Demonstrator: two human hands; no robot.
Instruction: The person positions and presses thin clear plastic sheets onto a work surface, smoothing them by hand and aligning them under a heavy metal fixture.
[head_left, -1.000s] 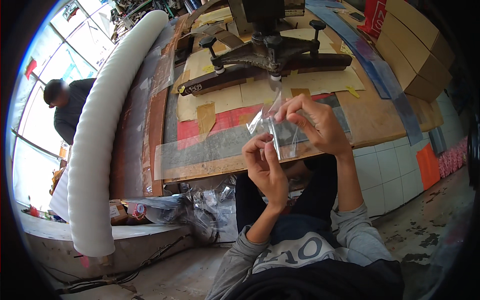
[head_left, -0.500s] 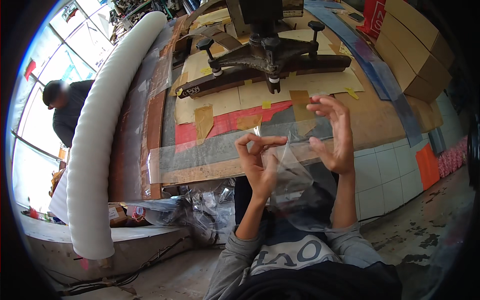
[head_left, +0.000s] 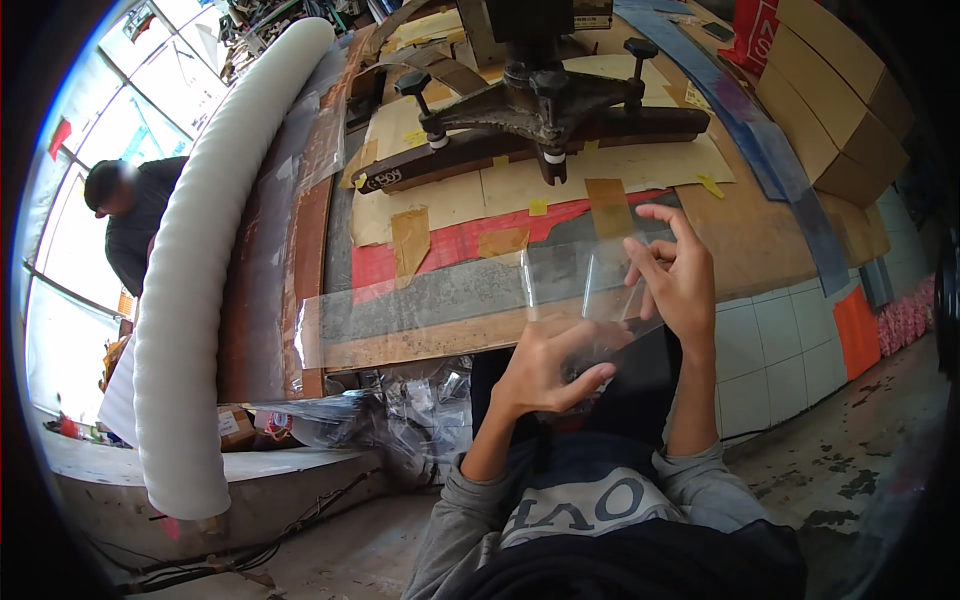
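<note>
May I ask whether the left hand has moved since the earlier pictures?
Yes: the left hand has moved rightward and toward the person, judged against the bench's front edge.

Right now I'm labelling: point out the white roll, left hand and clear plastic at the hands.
White roll (head_left: 195, 260), head view, on its middle.
Left hand (head_left: 546, 362), head view, back of hand.
Clear plastic (head_left: 578, 290), head view, its upper part.
</note>
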